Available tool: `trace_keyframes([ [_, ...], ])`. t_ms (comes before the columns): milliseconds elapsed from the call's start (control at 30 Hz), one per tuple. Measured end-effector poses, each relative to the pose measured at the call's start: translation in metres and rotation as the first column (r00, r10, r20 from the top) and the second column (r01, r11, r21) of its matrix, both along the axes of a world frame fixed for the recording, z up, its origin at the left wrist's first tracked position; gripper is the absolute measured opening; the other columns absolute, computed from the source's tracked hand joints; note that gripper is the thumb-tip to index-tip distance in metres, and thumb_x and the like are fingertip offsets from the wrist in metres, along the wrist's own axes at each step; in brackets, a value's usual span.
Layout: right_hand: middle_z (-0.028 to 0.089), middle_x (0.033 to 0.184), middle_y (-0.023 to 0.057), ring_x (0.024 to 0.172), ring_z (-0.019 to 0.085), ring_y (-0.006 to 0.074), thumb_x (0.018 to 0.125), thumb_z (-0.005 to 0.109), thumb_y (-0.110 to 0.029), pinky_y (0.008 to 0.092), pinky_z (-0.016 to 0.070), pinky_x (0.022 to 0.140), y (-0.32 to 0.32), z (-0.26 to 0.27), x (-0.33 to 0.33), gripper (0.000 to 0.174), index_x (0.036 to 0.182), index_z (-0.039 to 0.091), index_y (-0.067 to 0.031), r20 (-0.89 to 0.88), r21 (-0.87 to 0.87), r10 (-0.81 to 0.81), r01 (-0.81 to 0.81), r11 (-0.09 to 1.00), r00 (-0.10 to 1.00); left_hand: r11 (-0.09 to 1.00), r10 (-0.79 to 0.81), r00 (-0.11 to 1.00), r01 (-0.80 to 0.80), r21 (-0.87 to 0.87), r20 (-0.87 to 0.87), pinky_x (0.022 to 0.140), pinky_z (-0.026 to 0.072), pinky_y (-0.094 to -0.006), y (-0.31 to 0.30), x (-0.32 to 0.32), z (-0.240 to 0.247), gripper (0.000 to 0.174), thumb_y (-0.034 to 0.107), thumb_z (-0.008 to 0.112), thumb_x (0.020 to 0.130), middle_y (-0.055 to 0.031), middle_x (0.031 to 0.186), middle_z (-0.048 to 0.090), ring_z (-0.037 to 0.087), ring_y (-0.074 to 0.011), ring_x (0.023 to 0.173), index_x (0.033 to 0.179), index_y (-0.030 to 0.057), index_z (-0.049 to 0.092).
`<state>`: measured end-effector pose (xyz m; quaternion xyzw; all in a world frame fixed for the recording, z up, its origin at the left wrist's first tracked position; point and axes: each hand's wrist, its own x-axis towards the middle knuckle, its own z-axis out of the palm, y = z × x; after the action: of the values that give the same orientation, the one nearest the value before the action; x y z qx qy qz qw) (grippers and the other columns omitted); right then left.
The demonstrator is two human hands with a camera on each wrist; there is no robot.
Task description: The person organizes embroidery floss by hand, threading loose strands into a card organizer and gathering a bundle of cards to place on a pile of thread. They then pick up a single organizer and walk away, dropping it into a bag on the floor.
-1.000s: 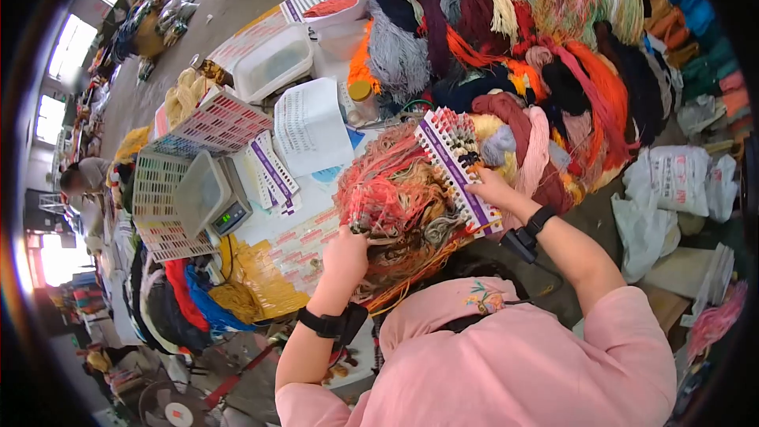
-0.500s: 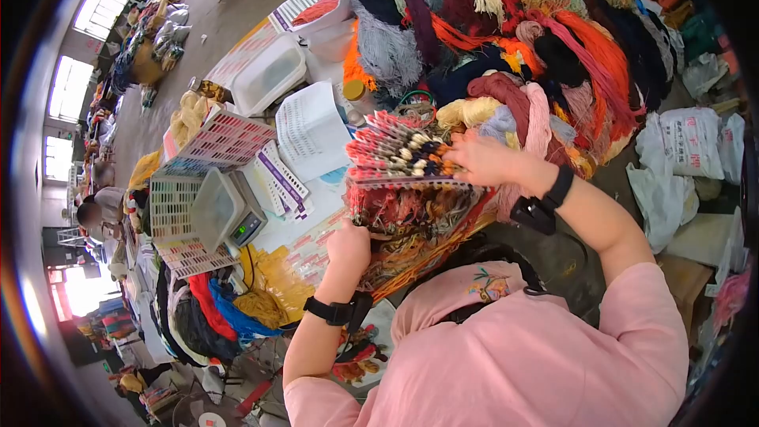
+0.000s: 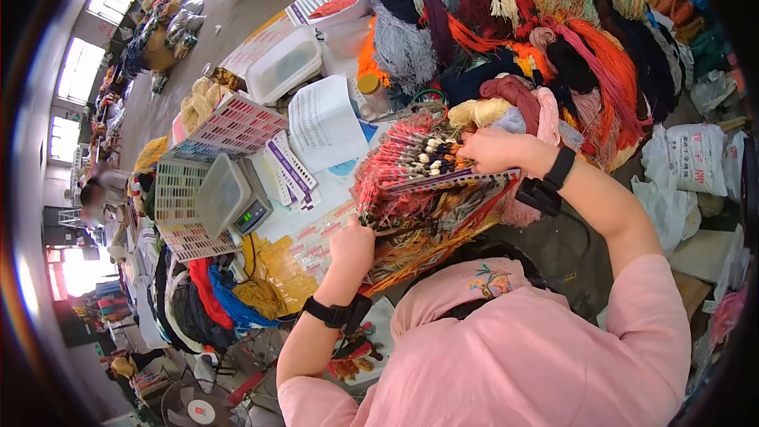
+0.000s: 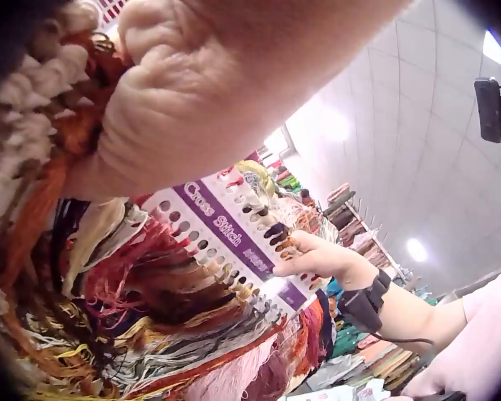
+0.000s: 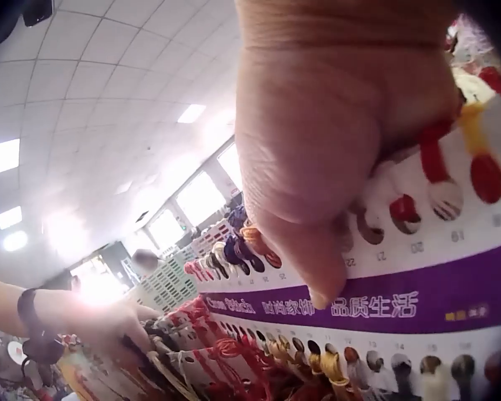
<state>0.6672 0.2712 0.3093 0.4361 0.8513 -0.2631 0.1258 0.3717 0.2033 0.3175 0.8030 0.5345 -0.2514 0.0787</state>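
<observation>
My right hand [image 3: 496, 150] grips the far right end of a white cross-stitch thread card [image 5: 376, 305] with a purple printed band. Its thumb lies along the band in the right wrist view. Short floss strands hang looped through holes along both long edges of the card. In the head view the card is tilted nearly edge-on, over a thick tangle of multicoloured embroidery floss [image 3: 419, 249]. My left hand [image 3: 352, 243] has its fingers curled on strands at the tangle's left side; the fingertips are hidden among them. The left wrist view shows orange and brown strands [image 4: 63, 175] beside its palm.
A digital scale [image 3: 249, 205] stands left, among upright colour charts [image 3: 229, 138]. Behind are a printed sheet [image 3: 324, 122], a lidded jar [image 3: 370, 91] and a white plastic tub [image 3: 283, 67]. Heaped skeins [image 3: 490, 47] cover the table's far right; white plastic bags [image 3: 696, 158] lie beyond.
The right hand has turned the thread card from face-up to nearly edge-on, bringing its upper row of strands into view. The left hand stays at the tangle's left side.
</observation>
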Motion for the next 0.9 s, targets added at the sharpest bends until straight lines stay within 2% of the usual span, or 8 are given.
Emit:
trace_keyframes([
  [133,0.052,0.082,0.0184,0.076,0.054,0.0352,0.062,0.055,-0.010,0.0427,0.0424,0.064,-0.004,0.008,0.010,0.026,0.088,0.057,-0.0060,-0.008,0.025,0.130,-0.130,0.991,0.991,0.998,0.062,0.998,-0.061,0.030,-0.010,0.062,0.0488,-0.0359,0.002,-0.014,0.005,0.014,0.009,0.056,0.069,-0.0121,0.094,0.050,0.059,-0.0283,0.075,0.080,0.0090,0.065],
  [167,0.055,0.091,0.0153,0.083,0.055,0.0320,0.064,0.052,-0.011,0.0409,0.0430,0.068,-0.006,0.024,0.011,0.034,0.098,0.058,-0.0113,0.123,-0.097,0.115,-0.103,0.990,0.986,0.995,0.077,0.997,-0.076,0.061,-0.019,0.062,0.0483,-0.0364,0.003,-0.020,0.004,0.014,0.010,0.057,0.069,-0.0118,0.093,0.049,0.059,-0.0285,0.073,0.080,0.0110,0.065],
  [300,0.053,0.094,0.0153,0.083,0.054,0.0312,0.065,0.053,-0.013,0.0407,0.0431,0.069,-0.009,0.025,0.025,0.030,0.095,0.058,-0.0099,0.172,-0.187,0.159,-0.126,0.974,0.972,0.990,0.086,0.995,-0.079,0.118,-0.057,0.060,0.0480,-0.0353,-0.001,-0.031,0.005,0.013,0.011,0.057,0.069,-0.0114,0.091,0.049,0.059,-0.0275,0.071,0.079,0.0123,0.065],
  [433,0.057,0.079,0.0178,0.078,0.055,0.0333,0.067,0.054,-0.017,0.0406,0.0432,0.068,-0.007,0.020,0.029,0.024,0.088,0.055,-0.0037,0.017,-0.074,-0.093,0.094,0.993,0.996,0.996,0.077,0.990,-0.072,0.042,-0.117,0.060,0.0492,-0.0327,-0.007,-0.023,0.019,0.015,0.008,0.056,0.068,-0.0118,0.099,0.048,0.060,-0.0260,0.075,0.081,0.0062,0.064],
  [533,0.057,0.078,0.0191,0.076,0.055,0.0349,0.068,0.054,-0.019,0.0414,0.0434,0.068,-0.004,0.011,0.024,0.025,0.087,0.054,-0.0024,-0.178,0.005,-0.201,0.205,0.979,0.963,0.997,0.079,0.992,-0.077,0.023,-0.101,0.060,0.0495,-0.0332,-0.010,-0.021,0.013,0.015,0.009,0.057,0.068,-0.0113,0.098,0.049,0.060,-0.0254,0.076,0.081,0.0070,0.065],
  [700,0.058,0.082,0.0181,0.079,0.056,0.0333,0.069,0.053,-0.022,0.0412,0.0440,0.069,-0.004,0.020,0.002,0.031,0.095,0.053,-0.0052,-0.058,-0.053,-0.085,0.082,0.995,0.995,0.998,0.024,0.995,-0.018,0.065,-0.094,0.059,0.0500,-0.0322,-0.010,-0.015,0.010,0.015,0.008,0.057,0.068,-0.0108,0.095,0.050,0.060,-0.0250,0.076,0.080,0.0067,0.065],
  [833,0.058,0.082,0.0165,0.081,0.055,0.0335,0.068,0.056,-0.022,0.0419,0.0430,0.069,-0.006,-0.003,0.004,0.031,0.093,0.055,-0.0045,-0.107,0.037,0.042,-0.038,0.999,0.993,0.998,0.025,0.996,-0.019,0.065,-0.089,0.059,0.0502,-0.0318,-0.007,-0.015,0.005,0.015,0.008,0.057,0.068,-0.0113,0.096,0.050,0.061,-0.0247,0.076,0.081,0.0059,0.064],
  [900,0.058,0.082,0.0160,0.081,0.055,0.0336,0.068,0.058,-0.022,0.0415,0.0424,0.069,-0.013,0.006,0.009,0.030,0.091,0.055,-0.0040,-0.083,0.004,0.068,-0.068,0.998,0.994,0.998,0.034,0.996,-0.029,0.059,-0.084,0.059,0.0502,-0.0321,-0.006,-0.017,0.003,0.016,0.008,0.057,0.067,-0.0118,0.098,0.049,0.060,-0.0246,0.076,0.081,0.0056,0.064],
])
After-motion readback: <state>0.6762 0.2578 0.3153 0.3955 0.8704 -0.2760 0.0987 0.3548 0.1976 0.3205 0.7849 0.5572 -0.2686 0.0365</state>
